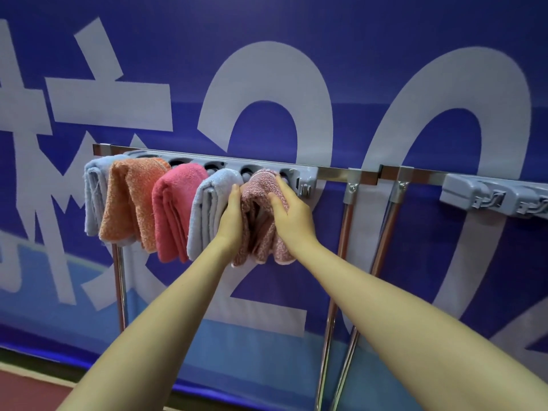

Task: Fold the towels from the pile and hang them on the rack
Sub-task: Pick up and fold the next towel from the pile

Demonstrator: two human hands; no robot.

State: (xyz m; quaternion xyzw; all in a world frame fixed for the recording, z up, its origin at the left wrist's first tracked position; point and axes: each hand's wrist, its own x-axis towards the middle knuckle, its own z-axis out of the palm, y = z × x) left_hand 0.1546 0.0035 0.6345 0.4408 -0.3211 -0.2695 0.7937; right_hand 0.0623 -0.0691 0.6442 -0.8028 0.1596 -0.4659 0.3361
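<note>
A grey rack [305,176] with round slots runs along a metal rail. Several folded towels hang from it: pale blue [93,197] at the far left, then orange [127,203], coral pink [175,209], light blue [207,209] and dusty pink [261,229] at the right end. My left hand [232,218] lies flat with straight fingers against the dusty pink towel's left side. My right hand [289,209] presses its upper right side, fingers slightly bent over the fabric. The pile of towels is out of view.
A second grey rack [489,197] is mounted on the rail at the far right, with no towel on it. Metal legs [345,232] stand below the rail. A blue banner with large white characters [267,84] fills the background. Red floor [26,393] shows at the bottom left.
</note>
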